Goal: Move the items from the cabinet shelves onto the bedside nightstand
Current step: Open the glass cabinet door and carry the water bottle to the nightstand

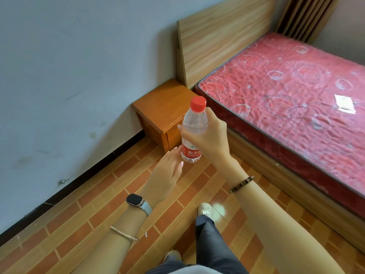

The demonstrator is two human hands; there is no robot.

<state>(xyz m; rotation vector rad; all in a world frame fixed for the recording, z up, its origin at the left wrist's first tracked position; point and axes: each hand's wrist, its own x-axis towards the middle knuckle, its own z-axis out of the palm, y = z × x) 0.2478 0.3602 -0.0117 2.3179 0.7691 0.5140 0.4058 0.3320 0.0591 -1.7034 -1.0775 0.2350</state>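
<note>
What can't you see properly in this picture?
Cabinet shelves: outside the head view entirely.
Nightstand front: partly hidden behind the water bottle and right hand.
Paper on the mattress: too small and blurry to read.
Left hand touching the water bottle or not: cannot tell.

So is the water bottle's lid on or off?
On. The red cap sits on top of the bottle, which the right hand grips upright.

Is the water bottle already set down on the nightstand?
No: the right hand grips the water bottle in the air, short of the nightstand.
</note>
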